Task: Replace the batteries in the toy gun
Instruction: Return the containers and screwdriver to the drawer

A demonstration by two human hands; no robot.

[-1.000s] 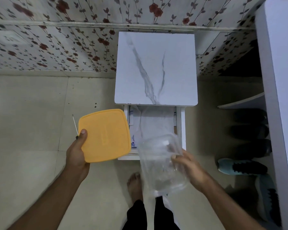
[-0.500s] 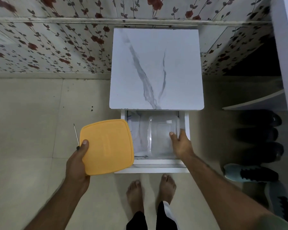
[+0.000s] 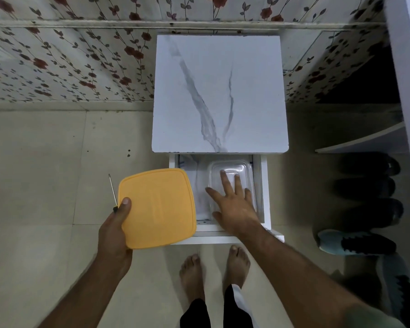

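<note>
Both arms are bare all the way up, with no sleeves, watch or rings. The left hand [image 3: 115,229] and the right hand [image 3: 234,204] have short nails. The feet [image 3: 214,272] are bare too. The person wears black trousers [image 3: 194,313] with a white stripe [image 3: 238,297] down the side of the right leg.

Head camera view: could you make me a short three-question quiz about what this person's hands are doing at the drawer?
1. True or false: the left hand grips the yellow lid.
2. What thin tool does that hand also hold?
3. The clear container sits: A) on the marble tabletop B) in the open drawer C) on the floor.

Key: 1 true; 2 a screwdriver; 3 B, beneath the right hand, fingers straight.
</note>
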